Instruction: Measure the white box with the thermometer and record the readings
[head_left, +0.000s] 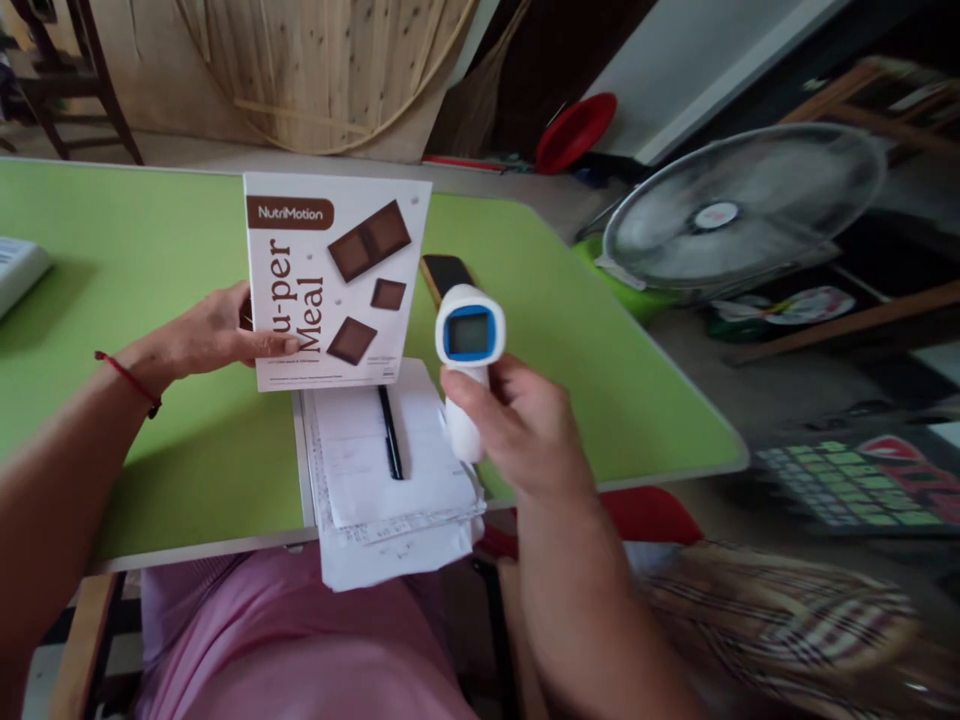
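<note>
My left hand [225,330] grips the lower left edge of a white box [292,290] printed with chocolate squares and the words NutriMotion and Meal. The box is held upright, its printed front towards me. In my right hand [529,415] is a white infrared thermometer [465,430], fingers wrapped round its handle; its blue-framed screen faces me and looks blank. A stack of written papers [352,470] lies below the box at the near table edge. On the papers rests a black pen [391,435]. Behind the thermometer lies a phone [444,272], partly covered.
The green table [600,380] ends at a rounded right corner. Beyond that corner stands a round fan [742,210]. A white object [19,270] sits at the left table edge. Plaid cloth [810,620] is at lower right, and a wooden chair [71,100] is at far left.
</note>
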